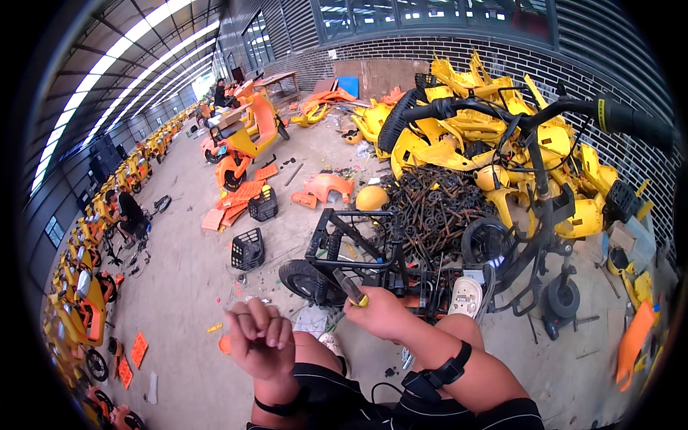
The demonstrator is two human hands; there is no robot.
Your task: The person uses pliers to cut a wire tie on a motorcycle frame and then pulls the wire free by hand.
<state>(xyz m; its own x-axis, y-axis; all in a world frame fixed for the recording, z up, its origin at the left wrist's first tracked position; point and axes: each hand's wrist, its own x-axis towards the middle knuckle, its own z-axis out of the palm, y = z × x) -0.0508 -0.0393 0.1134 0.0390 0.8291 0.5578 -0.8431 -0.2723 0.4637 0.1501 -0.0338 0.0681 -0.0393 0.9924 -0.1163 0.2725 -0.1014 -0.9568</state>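
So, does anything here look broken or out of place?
Yes. The black bike frame in front of the right hand is stripped of its covers, and orange panels lie scattered on the floor.

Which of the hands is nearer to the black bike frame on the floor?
Right. The right hand grips a yellow-handled tool right against the black bike frame; the left hand is a closed fist, lower left and apart from it.
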